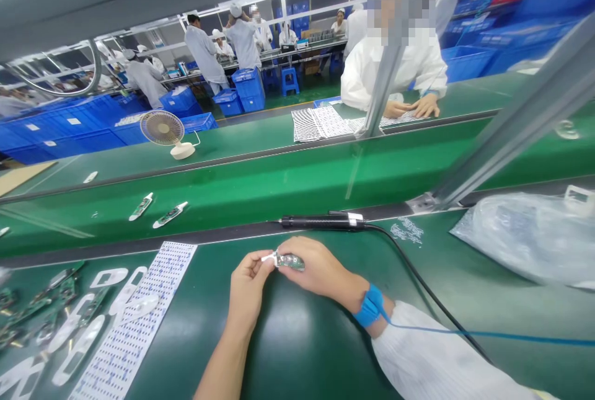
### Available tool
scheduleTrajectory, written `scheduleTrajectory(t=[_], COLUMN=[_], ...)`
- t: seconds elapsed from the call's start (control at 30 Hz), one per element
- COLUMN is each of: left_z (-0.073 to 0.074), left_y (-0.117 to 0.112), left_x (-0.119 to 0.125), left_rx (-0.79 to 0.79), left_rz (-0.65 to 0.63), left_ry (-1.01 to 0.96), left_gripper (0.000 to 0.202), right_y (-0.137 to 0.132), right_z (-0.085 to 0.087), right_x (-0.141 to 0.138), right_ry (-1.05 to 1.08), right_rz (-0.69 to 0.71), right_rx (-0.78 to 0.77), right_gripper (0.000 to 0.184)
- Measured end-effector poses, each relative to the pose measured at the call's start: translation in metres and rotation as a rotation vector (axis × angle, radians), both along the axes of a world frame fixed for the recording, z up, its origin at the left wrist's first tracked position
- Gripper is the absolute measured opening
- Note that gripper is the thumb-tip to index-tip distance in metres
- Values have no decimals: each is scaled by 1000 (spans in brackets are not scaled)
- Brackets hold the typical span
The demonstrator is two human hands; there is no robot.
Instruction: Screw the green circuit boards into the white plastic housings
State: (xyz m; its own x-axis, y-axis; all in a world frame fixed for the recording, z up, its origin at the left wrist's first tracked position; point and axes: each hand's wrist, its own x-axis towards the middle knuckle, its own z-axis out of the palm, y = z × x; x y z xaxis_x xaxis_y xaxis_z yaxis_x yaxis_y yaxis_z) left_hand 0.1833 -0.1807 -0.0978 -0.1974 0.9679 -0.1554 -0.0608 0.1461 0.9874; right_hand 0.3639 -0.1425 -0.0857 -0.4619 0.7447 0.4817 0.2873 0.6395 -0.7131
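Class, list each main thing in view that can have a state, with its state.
Device: held, circuitry exposed
Left hand: pinching device's white end
Right hand: gripping device
Black screwdriver: lying unheld
Blue wrist strap: worn
Desk fan: upright; spinning unclear
Plastic bag: lying crumpled

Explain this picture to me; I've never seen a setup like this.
There's no robot here: a camera worn on a person's head looks forward and down at their bare hands. The left hand and right hand together hold a small white-tipped green circuit-board piece above a dark green worktable. To the left lie a white paper sheet with small dark-blue marks, white plastic frames and green circuit boards. Beyond the hands lies a slim black corded tool; at far right, a clear plastic bag.
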Motion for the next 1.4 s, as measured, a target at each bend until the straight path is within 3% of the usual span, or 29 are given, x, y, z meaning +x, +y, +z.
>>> scheduleTrajectory(t=[0.2, 0.4, 0.67, 1.0, 1.17, 1.4], left_z=[3, 1, -5, -1, 1, -1], left_y=[-2, -2, -1, 2, 2, 0], left_x=[1, 3, 0, -9, -8, -6], left_rx=[-62, -11, 8, -11, -19, 17], left_rz=[-70, -8, -4, -36, -66, -66], left_ry=[-73, -120, -70, -72, -86, -80], left_gripper=[43, 41, 40, 42, 41, 39], right_y=[-1, 0, 0, -3, -3, -1], right_z=[1, -5, -4, 1, -3, -4], right_x=[-1, -1, 1, -2, -3, -3], right_ry=[28, 91, -21, -66, 14, 40], right_rz=[-15, -47, -40, -7, -91, -79], right_rx=[-38, 9, 84, -1, -52, 71], right_gripper=[15, 13, 12, 19, 22, 9])
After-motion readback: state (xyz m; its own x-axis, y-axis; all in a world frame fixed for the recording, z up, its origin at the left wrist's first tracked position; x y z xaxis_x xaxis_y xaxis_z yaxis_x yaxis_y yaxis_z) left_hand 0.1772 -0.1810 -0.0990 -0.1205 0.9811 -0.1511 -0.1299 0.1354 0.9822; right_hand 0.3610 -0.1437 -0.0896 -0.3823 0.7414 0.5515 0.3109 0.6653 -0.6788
